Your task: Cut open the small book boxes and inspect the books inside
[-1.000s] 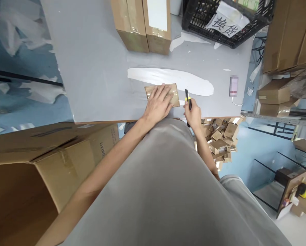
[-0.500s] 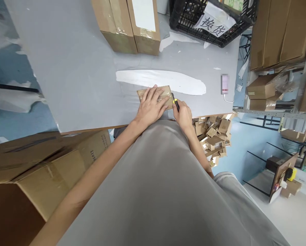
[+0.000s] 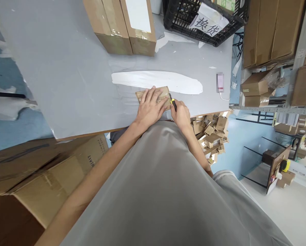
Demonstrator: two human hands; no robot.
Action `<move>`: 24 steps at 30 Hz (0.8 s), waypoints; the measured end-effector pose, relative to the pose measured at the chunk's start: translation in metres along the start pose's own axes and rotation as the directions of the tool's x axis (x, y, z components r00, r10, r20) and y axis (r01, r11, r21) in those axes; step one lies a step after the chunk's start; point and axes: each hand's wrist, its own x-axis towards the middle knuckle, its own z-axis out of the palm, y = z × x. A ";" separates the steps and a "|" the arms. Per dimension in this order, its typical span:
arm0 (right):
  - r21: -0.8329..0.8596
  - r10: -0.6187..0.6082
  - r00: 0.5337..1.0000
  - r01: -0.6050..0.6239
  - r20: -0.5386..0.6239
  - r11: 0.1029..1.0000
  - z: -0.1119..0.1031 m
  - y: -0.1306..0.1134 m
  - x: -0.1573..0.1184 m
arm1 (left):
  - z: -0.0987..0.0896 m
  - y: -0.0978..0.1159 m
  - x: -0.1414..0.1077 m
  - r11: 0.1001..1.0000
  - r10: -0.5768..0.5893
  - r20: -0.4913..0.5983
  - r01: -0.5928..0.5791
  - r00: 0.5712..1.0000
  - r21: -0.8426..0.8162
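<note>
A small brown cardboard box [image 3: 164, 91] with shiny clear tape lies on the grey table [image 3: 86, 99] near its front edge. My left hand [image 3: 150, 106] rests on top of it, fingers spread and pressing it down. In my right hand [image 3: 181, 114] is a black and yellow box cutter [image 3: 173, 103], gripped in closed fingers. Its tip sits at the right end of the small box; whether the blade cuts in cannot be made out. A long white torn patch [image 3: 158, 80] shows on the tabletop just beyond the box.
Two taped cardboard boxes [image 3: 122, 42] stand at the back, beside a black plastic crate [image 3: 188, 25] with a paper sign. A phone [image 3: 220, 82] on a cable lies at the right. Below the edge are a large open carton [image 3: 55, 177] and a pile of small boxes [image 3: 213, 135].
The view has shifted slightly, so the surroundings sit a little further left. Both hands, the small box and the box cutter keep nearly the same arrangement.
</note>
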 end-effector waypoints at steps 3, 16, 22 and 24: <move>-0.027 0.038 0.999 -0.037 0.025 0.999 -0.002 -0.006 0.002 | 0.001 0.000 0.000 1.000 -0.002 -0.006 0.002 1.000 0.001; -0.062 0.101 0.995 -0.100 0.014 0.993 0.002 -0.020 0.009 | 0.006 -0.003 0.000 0.997 -0.019 -0.030 0.021 0.999 0.074; -0.048 0.163 0.981 -0.159 0.106 0.986 -0.003 -0.017 0.000 | 0.009 -0.003 -0.002 0.991 -0.029 -0.017 0.031 0.999 0.127; -0.050 0.170 0.977 -0.165 0.127 0.985 -0.008 -0.017 -0.004 | 0.010 -0.002 -0.002 0.989 -0.036 -0.016 0.038 0.999 0.143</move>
